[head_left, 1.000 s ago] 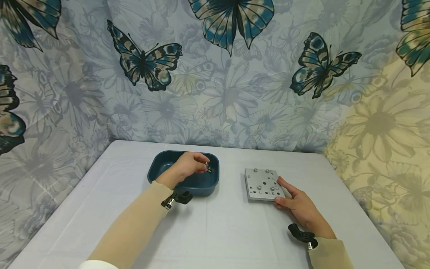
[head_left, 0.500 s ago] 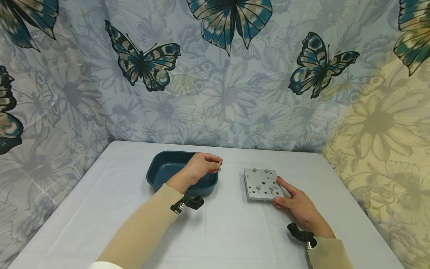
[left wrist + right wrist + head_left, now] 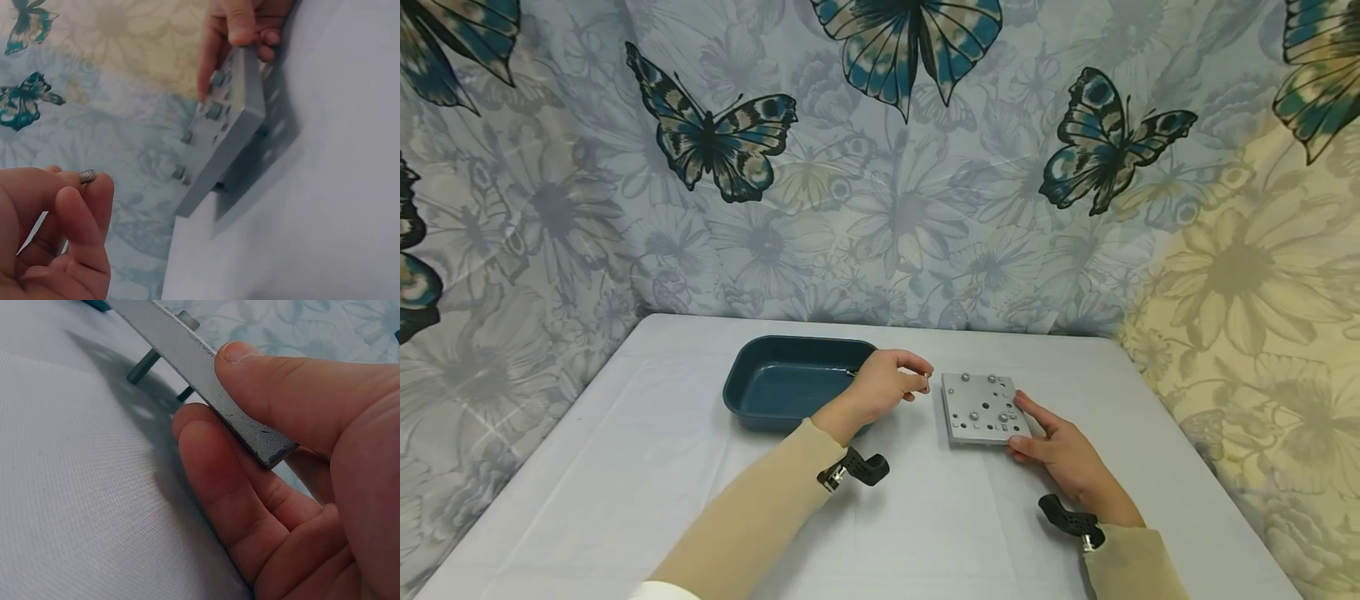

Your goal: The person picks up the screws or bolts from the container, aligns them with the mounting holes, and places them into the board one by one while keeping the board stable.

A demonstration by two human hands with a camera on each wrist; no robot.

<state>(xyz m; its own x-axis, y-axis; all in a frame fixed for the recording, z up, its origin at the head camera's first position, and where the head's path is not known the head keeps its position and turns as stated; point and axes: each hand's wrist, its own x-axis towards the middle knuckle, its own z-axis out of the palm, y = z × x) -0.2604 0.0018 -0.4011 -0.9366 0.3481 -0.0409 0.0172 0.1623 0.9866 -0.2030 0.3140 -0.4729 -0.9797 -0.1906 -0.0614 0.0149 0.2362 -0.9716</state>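
Note:
My left hand (image 3: pixel 883 387) pinches a small screw between thumb and fingertips, just left of a silver metal plate. In the left wrist view the threaded end of that screw (image 3: pixel 87 176) pokes out above the fingers. The square plate (image 3: pixel 958 408) has several holes, and several screws with round heads sit in it. My right hand (image 3: pixel 1067 458) grips its right edge, thumb on the near side. The right wrist view shows a screw shank (image 3: pixel 145 365) sticking out beneath the plate, which is raised off the cloth there.
A dark teal tray (image 3: pixel 748 419) stands on the white-covered table (image 3: pixel 910 517), left of the plate. At its right end lies a small metal piece (image 3: pixel 852 372), partly behind my left hand. A butterfly-print cloth (image 3: pixel 910 250) hangs behind the table.
My left hand has come out of the tray and moved right toward the plate, carrying the screw. The right hand stays on the plate, which has hardly moved.

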